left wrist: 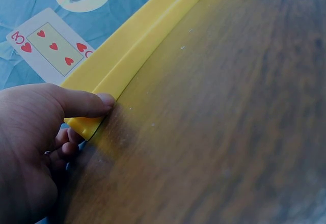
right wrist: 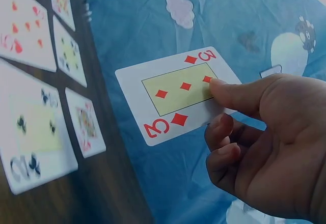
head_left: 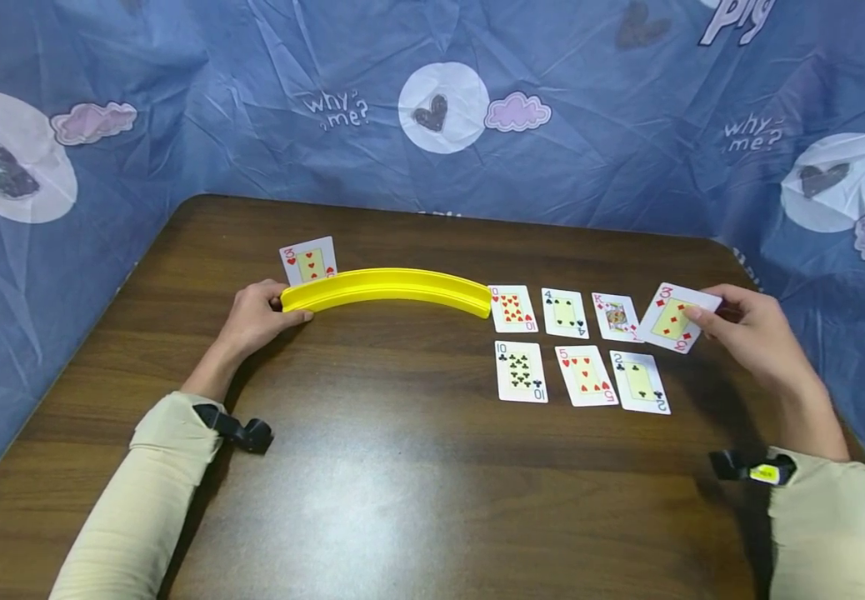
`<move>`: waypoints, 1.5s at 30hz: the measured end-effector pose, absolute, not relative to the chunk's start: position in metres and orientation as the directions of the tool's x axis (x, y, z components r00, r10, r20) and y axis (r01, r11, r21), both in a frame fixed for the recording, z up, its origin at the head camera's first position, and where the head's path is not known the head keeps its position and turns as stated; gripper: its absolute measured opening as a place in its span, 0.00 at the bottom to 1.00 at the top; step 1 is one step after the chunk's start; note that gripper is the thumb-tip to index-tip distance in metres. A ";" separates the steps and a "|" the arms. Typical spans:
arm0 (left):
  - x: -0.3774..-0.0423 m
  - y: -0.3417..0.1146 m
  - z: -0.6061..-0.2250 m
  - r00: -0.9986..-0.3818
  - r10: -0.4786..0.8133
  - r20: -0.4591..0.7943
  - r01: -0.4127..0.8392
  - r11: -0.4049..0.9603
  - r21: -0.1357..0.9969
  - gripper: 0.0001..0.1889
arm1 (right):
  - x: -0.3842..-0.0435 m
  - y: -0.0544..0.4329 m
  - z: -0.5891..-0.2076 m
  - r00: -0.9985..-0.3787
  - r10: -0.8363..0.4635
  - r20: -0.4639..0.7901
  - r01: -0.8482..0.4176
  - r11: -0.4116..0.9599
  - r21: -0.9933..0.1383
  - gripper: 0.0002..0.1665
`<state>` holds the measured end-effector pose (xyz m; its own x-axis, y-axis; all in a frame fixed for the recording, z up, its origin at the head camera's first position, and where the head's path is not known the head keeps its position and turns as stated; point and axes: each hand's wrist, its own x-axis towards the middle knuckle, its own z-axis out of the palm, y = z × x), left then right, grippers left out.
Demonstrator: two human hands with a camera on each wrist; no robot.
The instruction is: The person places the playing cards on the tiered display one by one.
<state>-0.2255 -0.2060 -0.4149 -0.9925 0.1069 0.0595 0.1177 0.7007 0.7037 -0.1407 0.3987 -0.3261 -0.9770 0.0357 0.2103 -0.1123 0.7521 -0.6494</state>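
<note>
A curved yellow card holder (head_left: 395, 285) lies toward the back of the table. My left hand (head_left: 256, 319) grips its left end, thumb along the front side. The three of hearts (head_left: 310, 260) stands upright in the holder near that hand, its lower edge hidden by the yellow wall. On the right, my right hand (head_left: 758, 337) pinches the three of diamonds (head_left: 672, 321) between thumb and fingers, face toward me. This raised card overlaps a corner of the red king (head_left: 616, 317) in the head view.
Face-up cards lie in two rows right of the holder. The back row has the ten of hearts (head_left: 513, 308) at the holder's end and a black four (head_left: 565, 313). In front are the ten of clubs (head_left: 521, 372), five of hearts (head_left: 586, 377) and two of clubs (head_left: 640, 382).
</note>
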 end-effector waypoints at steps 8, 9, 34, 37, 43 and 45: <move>-0.225 -0.207 -0.413 -0.994 0.100 0.043 0.101 0.703 0.704 0.20 | -0.157 0.370 -0.316 -0.977 0.023 0.211 -0.127 0.733 -0.669 0.15; -0.224 -0.207 -0.413 -0.994 0.100 0.041 0.100 0.703 0.704 0.20 | -0.159 0.367 -0.315 -0.977 0.014 0.214 -0.138 0.724 -0.676 0.15; -0.226 -0.206 -0.414 -0.994 0.103 0.047 0.106 0.698 0.709 0.21 | -0.202 0.275 -0.295 -0.973 -0.132 0.191 -0.232 0.597 -0.768 0.17; -0.226 -0.206 -0.414 -0.994 0.103 0.047 0.106 0.696 0.710 0.21 | -0.207 0.264 -0.294 -0.972 -0.134 0.192 -0.234 0.593 -0.770 0.15; -0.226 -0.207 -0.415 -0.993 0.100 0.060 0.113 0.697 0.708 0.20 | -0.216 0.240 -0.294 -0.974 -0.139 0.177 -0.225 0.582 -0.782 0.14; -0.226 -0.207 -0.416 -0.992 0.103 0.076 0.126 0.698 0.705 0.19 | -0.219 0.233 -0.294 -0.973 -0.147 0.175 -0.229 0.584 -0.779 0.14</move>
<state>-0.2256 -0.2070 -0.4156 -0.9918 0.1030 0.0759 0.1264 0.6983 0.7046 -0.2192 0.2329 -0.2942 -0.9735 -0.1473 0.1752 -0.2285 0.5835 -0.7793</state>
